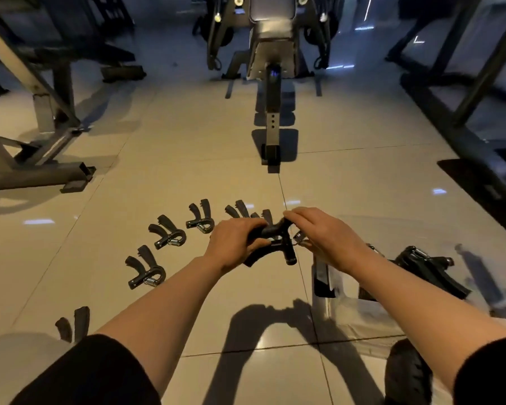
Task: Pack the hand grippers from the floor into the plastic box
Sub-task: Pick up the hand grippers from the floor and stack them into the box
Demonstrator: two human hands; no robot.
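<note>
Sleeves: 2 black sleeves at the bottom corners, bare forearms reaching forward over the tiled floor (187, 176).
Nearest gripper: 1 hand gripper (73, 323) on the floor at lower left, partly hidden by the left sleeve.
Plastic box: clear plastic box (362, 323) on the floor at lower right, under the right forearm; walls hard to trace against the tiles.
Box contents: dark packed grippers (430, 270) lie inside; count cannot be told.
Left hand: left hand (234, 244), fingers curled round the handles of the held gripper (278, 244).
Right hand: right hand (324, 232), fingertips pinching the top and spring end of the same gripper.
Held gripper: black, lifted off the floor between both hands, just left of the box.
Floor row: 3 grippers in an arc left of the hands, lying flat and apart, springs showing: lowest gripper (145, 268), middle gripper (167, 232), upper gripper (200, 217).
Behind the hands: more gripper handles (240, 210) stick out past the left knuckles; number unclear.
Far centre: gym bench frame (270, 97), its foot toward the camera.
Far left: grey machine frame (35, 159).
Far right: dark rack (465, 112) with a black mat at its base.
</note>
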